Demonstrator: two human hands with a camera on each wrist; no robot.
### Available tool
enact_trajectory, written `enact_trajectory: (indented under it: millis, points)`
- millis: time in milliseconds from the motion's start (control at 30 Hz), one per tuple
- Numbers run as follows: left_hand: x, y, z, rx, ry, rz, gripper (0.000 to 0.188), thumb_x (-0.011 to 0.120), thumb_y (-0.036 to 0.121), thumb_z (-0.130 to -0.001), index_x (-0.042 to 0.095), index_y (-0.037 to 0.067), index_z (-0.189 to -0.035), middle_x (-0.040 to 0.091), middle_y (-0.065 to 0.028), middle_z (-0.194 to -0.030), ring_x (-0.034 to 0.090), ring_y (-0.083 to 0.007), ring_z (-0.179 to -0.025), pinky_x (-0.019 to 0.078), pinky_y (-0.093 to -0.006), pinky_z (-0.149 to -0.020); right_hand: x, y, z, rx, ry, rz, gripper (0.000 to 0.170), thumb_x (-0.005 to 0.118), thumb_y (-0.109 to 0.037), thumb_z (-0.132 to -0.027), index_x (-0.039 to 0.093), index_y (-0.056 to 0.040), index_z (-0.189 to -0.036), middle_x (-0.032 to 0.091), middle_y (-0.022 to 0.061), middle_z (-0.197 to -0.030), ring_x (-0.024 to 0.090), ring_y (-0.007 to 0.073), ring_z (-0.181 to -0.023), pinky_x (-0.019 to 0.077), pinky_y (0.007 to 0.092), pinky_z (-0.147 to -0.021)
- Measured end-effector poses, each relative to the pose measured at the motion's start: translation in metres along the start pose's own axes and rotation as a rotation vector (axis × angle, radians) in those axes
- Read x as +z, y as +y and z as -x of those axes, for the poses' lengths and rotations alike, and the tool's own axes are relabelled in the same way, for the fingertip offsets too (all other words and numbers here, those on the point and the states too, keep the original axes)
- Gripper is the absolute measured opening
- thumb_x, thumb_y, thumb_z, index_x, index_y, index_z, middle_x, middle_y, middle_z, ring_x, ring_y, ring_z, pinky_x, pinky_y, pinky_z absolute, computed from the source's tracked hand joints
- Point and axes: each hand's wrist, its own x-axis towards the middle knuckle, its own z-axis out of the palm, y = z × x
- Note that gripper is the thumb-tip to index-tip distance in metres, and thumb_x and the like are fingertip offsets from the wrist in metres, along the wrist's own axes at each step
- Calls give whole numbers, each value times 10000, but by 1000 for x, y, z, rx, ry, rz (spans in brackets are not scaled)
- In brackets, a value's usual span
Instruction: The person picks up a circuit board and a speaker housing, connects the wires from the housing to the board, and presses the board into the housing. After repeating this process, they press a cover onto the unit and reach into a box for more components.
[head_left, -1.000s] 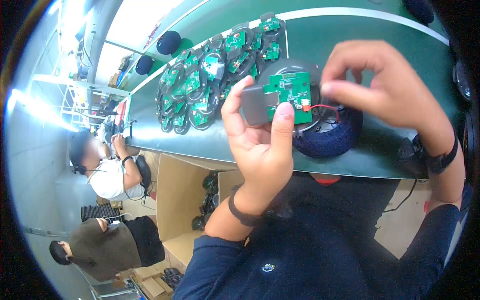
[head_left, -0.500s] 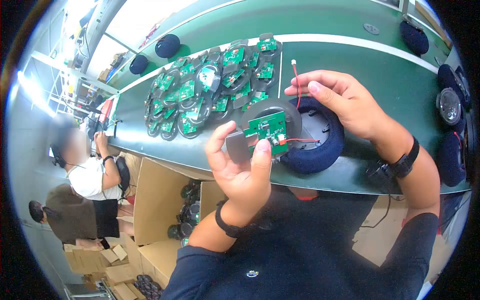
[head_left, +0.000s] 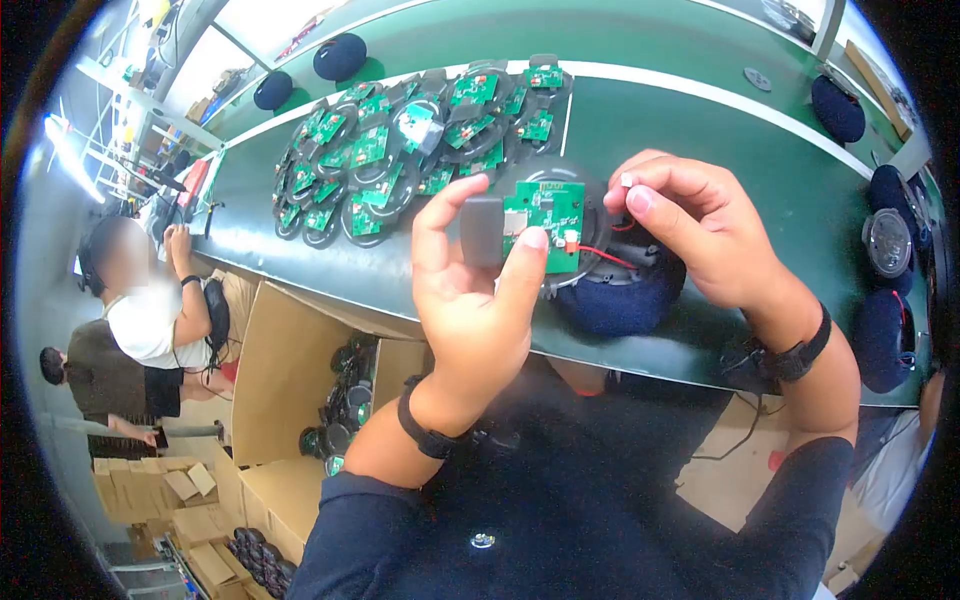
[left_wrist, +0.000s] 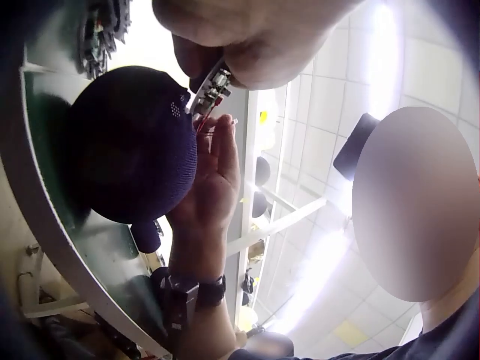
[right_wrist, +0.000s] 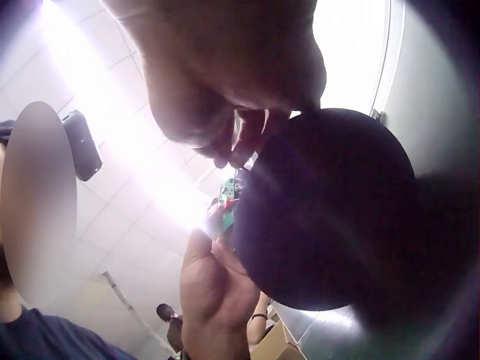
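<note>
In the head view my left hand (head_left: 470, 315) grips a dark round plastic base by its grey tab (head_left: 482, 230), the thumb pressing on the green circuit board (head_left: 548, 205) fixed to it. A red wire (head_left: 605, 258) runs from a plug on the board towards a round speaker housing (head_left: 620, 308) covered in navy fabric. That housing stands on the bench right beside the base. Between thumb and index finger, my right hand (head_left: 720, 240) pinches a small white connector (head_left: 627, 181) above the housing's open side. From the right wrist view, the housing (right_wrist: 322, 217) hides part of the board.
Many similar bases with circuit boards (head_left: 370, 150) crowd the green bench (head_left: 660, 130) to the left. More navy housings (head_left: 882, 340) stand at the right edge. An open cardboard box (head_left: 290, 380) sits below the bench, and two people are at the far left.
Half a second ago the connector stood up on its red wire beside my right fingers; now thumb and index finger pinch it, lower. The board has turned more upright in my left hand.
</note>
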Motion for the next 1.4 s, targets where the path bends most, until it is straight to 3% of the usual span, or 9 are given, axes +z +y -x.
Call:
enact_trajectory:
  millis: [67, 267, 367, 533, 767, 867, 933, 1033, 1400]
  points:
    - [3, 0, 0, 50, -15, 37, 537, 652, -68, -906, 416, 35, -1378, 621, -77, -1092, 614, -117, -948, 505, -268, -840, 1, -7, 2, -42, -42, 120, 191, 627, -129, -985, 695, 28, -1070, 719, 77, -983, 647, 104, -913, 513, 261, -842]
    - [5, -4, 0, 105, -23, -10, 551, 649, -67, -905, 392, 18, -1386, 609, -96, -1126, 622, -145, -988, 506, -287, -868, 4, -23, 6, 345, -57, 101, 156, 668, -93, -939, 687, 31, -1032, 707, 73, -964, 629, 97, -864, 503, 253, -791]
    - [6, -3, 0, 98, -25, 18, 553, 645, -68, -906, 385, 15, -1387, 607, -109, -1141, 625, -155, -989, 509, -290, -869, 5, -20, 8, 315, -29, 147, 172, 684, -84, -919, 693, 42, -1036, 708, 74, -932, 623, 99, -866, 500, 260, -793]
    - [6, -6, 1, 124, -14, -13, 550, 642, -64, -907, 385, 18, -1386, 606, -121, -1157, 627, -157, -985, 510, -290, -869, 12, -16, 13, 15, 13, 379, 125, 703, -65, -895, 725, 27, -977, 707, 87, -915, 627, 132, -859, 481, 274, -820]
    - [6, -9, 5, 195, -54, -84, 557, 658, -11, -921, 390, 44, -1407, 597, -98, -1199, 598, -159, -1052, 489, -316, -938, 7, -23, 13, 125, -16, 418, 125, 702, -86, -906, 724, 18, -972, 686, 83, -916, 611, 142, -846, 471, 297, -856]
    - [8, -9, 5, 165, -38, -60, 564, 648, -33, -918, 378, 42, -1408, 587, -105, -1209, 595, -155, -1054, 489, -310, -927, 8, -21, 13, 99, -17, 379, 97, 702, -86, -900, 720, -6, -952, 668, 103, -1051, 605, 177, -969, 440, 335, -948]
    - [10, -9, 5, 136, -22, -37, 573, 641, -54, -913, 368, 38, -1409, 577, -114, -1218, 596, -151, -1053, 493, -302, -908, 9, -13, 16, -184, 64, 646, 85, 706, -112, -895, 715, -36, -932, 619, 128, -1198, 566, 233, -1120, 378, 374, -1039]
    - [12, -10, 8, 117, -40, 17, 574, 640, -55, -916, 366, 42, -1411, 574, -114, -1229, 591, -152, -1062, 490, -305, -918, 10, -14, 18, -112, 52, 651, 95, 710, -146, -894, 713, -55, -919, 560, 144, -1305, 511, 278, -1220, 344, 384, -1073]
    - [13, -12, 5, 118, -55, 15, 546, 654, 13, -940, 378, 37, -1410, 596, -105, -1205, 601, -165, -1064, 484, -334, -956, 8, -9, 15, -8, 40, 397, 134, 719, -145, -895, 727, -11, -905, 613, 162, -1241, 536, 238, -1216, 383, 353, -1033]
